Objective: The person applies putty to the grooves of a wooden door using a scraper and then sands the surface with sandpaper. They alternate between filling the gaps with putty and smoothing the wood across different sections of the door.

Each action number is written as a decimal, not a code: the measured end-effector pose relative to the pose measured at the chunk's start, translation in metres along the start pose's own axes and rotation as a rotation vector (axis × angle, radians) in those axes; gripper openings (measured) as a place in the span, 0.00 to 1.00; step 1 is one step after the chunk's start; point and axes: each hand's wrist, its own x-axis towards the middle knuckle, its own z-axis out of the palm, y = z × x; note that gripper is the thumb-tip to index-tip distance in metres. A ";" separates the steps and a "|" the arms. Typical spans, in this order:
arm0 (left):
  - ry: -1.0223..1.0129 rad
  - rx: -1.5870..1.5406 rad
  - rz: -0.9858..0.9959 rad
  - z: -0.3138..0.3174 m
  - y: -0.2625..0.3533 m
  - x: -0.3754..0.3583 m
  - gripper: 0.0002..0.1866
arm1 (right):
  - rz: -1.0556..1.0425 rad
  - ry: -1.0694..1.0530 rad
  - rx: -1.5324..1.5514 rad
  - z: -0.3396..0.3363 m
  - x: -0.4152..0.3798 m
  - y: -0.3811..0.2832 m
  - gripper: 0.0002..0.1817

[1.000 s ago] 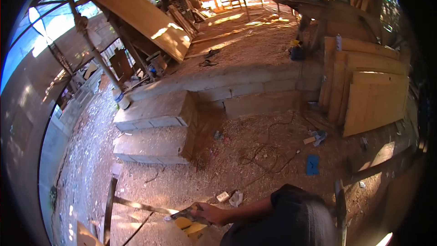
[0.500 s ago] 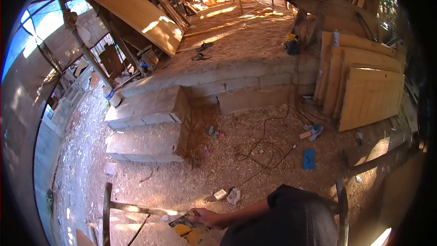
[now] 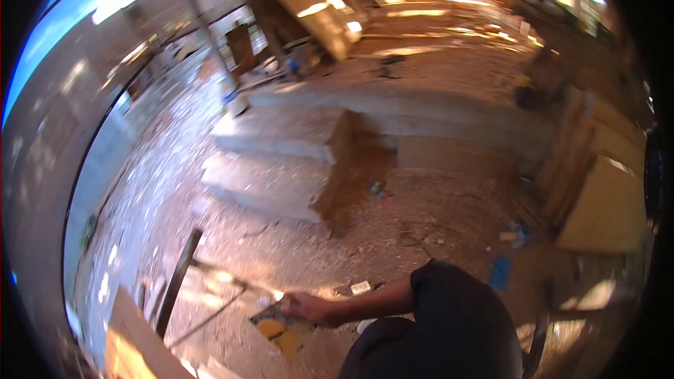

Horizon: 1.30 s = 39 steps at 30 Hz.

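A dark-sleeved arm reaches in from the bottom right, and my right hand (image 3: pixel 309 309) is closed round the handle of a flat scraper (image 3: pixel 269 316). The scraper's dark blade points left and down. Yellow paste-like material (image 3: pixel 281 337) lies just below the blade, blurred, and whether the blade touches it cannot be made out. My left hand is not in view. A thin wooden bar (image 3: pixel 235 281) runs beside the scraper, joined to an upright post (image 3: pixel 179 284).
Concrete steps (image 3: pixel 270 179) rise ahead to a raised floor. Wooden door panels (image 3: pixel 604 203) lean at the right. A blue piece (image 3: pixel 500 272) lies on the shaving-covered ground. A pale board (image 3: pixel 140 344) stands at the lower left.
The view has swung, so the steps and panels sit further right and the picture is blurred. A pale board has come into view at lower left. My right hand still grips the scraper.
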 end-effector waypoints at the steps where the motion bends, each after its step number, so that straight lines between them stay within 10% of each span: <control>1: 0.027 -0.087 0.006 -0.015 -0.002 -0.012 0.17 | -0.063 -0.043 -0.164 0.003 -0.006 -0.029 0.22; 5: 0.103 -0.429 0.064 -0.047 -0.031 -0.077 0.19 | 0.193 -0.167 -0.482 0.027 0.015 -0.094 0.20; 7: 0.196 -0.507 0.116 -0.011 -0.037 -0.086 0.19 | -0.176 -0.319 -0.879 0.017 0.049 -0.079 0.20; 9: 0.411 -0.477 0.088 0.009 -0.038 -0.091 0.18 | 0.247 -0.368 -0.147 0.047 0.061 -0.100 0.13; 12: 0.385 -0.626 0.105 0.017 -0.041 -0.113 0.15 | 0.296 -0.524 0.012 0.091 0.094 -0.085 0.12; 18: 0.538 -0.765 0.387 0.026 -0.071 -0.176 0.15 | 0.517 -1.004 -0.003 0.198 0.099 0.006 0.11; 24: 0.633 -0.832 0.688 0.017 -0.099 -0.230 0.14 | 0.787 -0.988 0.161 0.244 0.021 0.114 0.16; 27: 0.603 -0.775 0.760 0.006 -0.091 -0.242 0.16 | 0.401 -1.274 -0.111 0.235 -0.008 0.131 0.18; 30: 0.554 -0.761 0.764 -0.003 -0.064 -0.257 0.19 | 0.732 -1.122 -0.151 0.245 -0.022 0.120 0.23; 37: 0.477 -0.542 0.725 -0.063 -0.005 -0.319 0.15 | 0.466 -0.758 -0.305 0.258 -0.019 0.119 0.22; 39: 0.503 -0.307 0.732 -0.078 0.011 -0.338 0.14 | 0.739 -0.961 0.044 0.268 -0.037 0.121 0.21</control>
